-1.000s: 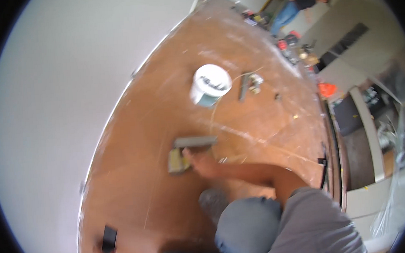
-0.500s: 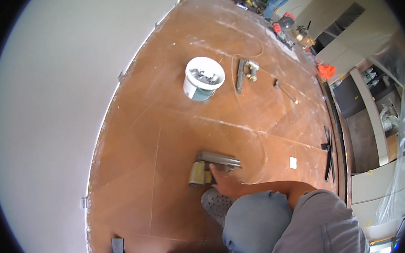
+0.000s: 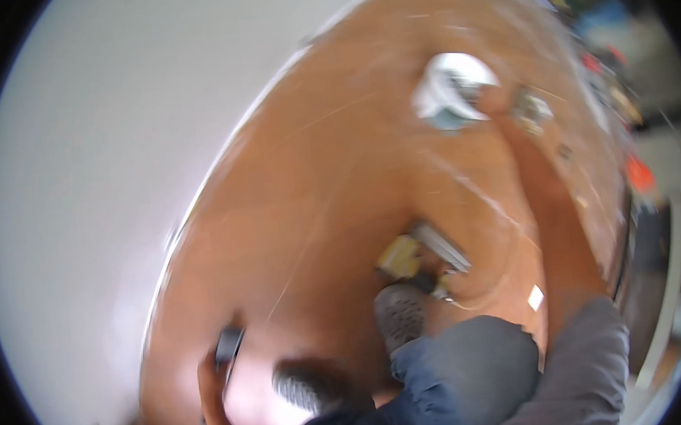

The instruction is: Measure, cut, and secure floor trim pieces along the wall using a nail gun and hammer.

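Observation:
The picture is blurred by motion. My right arm stretches far out over the brown tiled floor, and my right hand is at the rim of a white bucket. Whether its fingers grip the rim I cannot tell. A grey trowel with a yellow sponge pad lies on the floor in front of my shoe, with no hand on it. At the lower left, my left hand holds a small dark flat device just above the floor.
A white wall curves along the left side of the floor. My knees in blue-grey trousers fill the bottom. Small tools lie right of the bucket. An orange thing and clutter sit at the far right edge.
My right hand has let go of the trowel and reached forward to the white bucket. The trowel now rests on the floor. The view has swung and blurred.

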`<state>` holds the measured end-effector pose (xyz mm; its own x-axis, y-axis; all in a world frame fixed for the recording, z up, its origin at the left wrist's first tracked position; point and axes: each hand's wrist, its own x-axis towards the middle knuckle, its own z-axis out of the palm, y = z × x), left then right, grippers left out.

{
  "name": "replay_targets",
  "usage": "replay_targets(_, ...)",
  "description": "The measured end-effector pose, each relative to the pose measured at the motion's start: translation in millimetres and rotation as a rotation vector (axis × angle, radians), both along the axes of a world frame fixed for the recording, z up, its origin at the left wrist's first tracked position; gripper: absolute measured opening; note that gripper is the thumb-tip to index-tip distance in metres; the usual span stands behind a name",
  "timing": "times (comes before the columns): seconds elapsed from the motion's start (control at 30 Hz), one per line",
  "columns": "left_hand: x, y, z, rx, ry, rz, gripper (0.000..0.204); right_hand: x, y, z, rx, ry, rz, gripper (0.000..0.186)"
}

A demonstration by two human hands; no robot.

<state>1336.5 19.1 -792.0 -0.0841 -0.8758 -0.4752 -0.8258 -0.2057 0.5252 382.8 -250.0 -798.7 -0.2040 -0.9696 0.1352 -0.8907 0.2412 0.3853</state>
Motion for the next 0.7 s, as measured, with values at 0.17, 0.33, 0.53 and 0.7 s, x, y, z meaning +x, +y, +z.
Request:
replay_targets(0.17, -45.7, 14.9, 48.4, 0.197, 0.069, 0.011, 0.031, -58.6, -32.2, -36.1, 0.222, -0.225, -0.077, 0.050)
replay_targets(0.33, -69.8, 15.9, 61.7, 0.294, 0.140, 0.094, 0.029, -57.8, -40.3, -33.8, 0.380, -0.136, 0.050, 0.039)
replay_targets(0.53, -71.7, 2.5, 64.4, 0.384, 0.132, 0.080, 0.030, 11.5, -13.8, 28.6, 0.261, 0.317, 0.118, 0.036)
replay_targets(0.7, -70.1, -2.8, 75.7, 0.349, 0.318, 0.108, 0.032, 136.6, 36.1, 98.8, -0.214, -0.835, -0.197, 0.047)
